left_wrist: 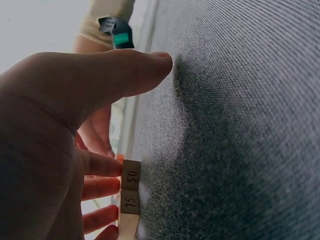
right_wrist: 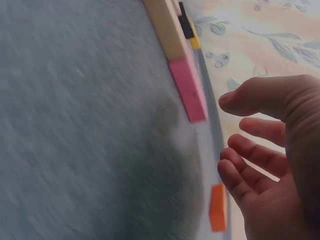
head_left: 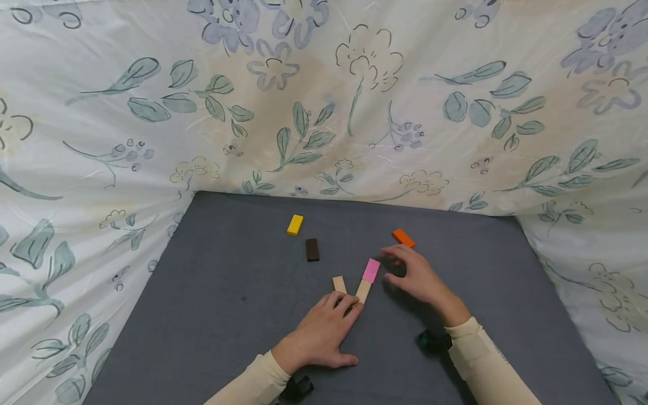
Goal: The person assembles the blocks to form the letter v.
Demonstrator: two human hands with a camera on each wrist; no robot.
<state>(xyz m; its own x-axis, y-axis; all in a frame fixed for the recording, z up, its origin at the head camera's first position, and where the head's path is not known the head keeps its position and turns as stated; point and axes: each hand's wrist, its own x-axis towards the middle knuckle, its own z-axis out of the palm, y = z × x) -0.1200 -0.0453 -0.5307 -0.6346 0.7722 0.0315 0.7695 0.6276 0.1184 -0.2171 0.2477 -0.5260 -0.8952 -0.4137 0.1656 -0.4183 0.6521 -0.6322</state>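
Note:
Two plain wooden blocks meet in a V on the dark cloth: a left wooden block (head_left: 339, 284) and a right wooden block (head_left: 362, 291). My left hand (head_left: 324, 332) lies over their near ends, fingertips resting on them and partly hiding them. In the left wrist view, the end faces of the wooden blocks (left_wrist: 131, 175) read 50 and 75. A pink block (head_left: 371, 270) continues the right wooden one, end to end. My right hand (head_left: 415, 275) hovers beside the pink block, fingers loosely bent and holding nothing, near an orange block (head_left: 403, 237).
Farther back on the dark cloth (head_left: 228, 326) lie a yellow block (head_left: 295, 224) and a dark brown block (head_left: 312, 250). A flower-printed curtain (head_left: 314, 84) rises behind the table and along its sides.

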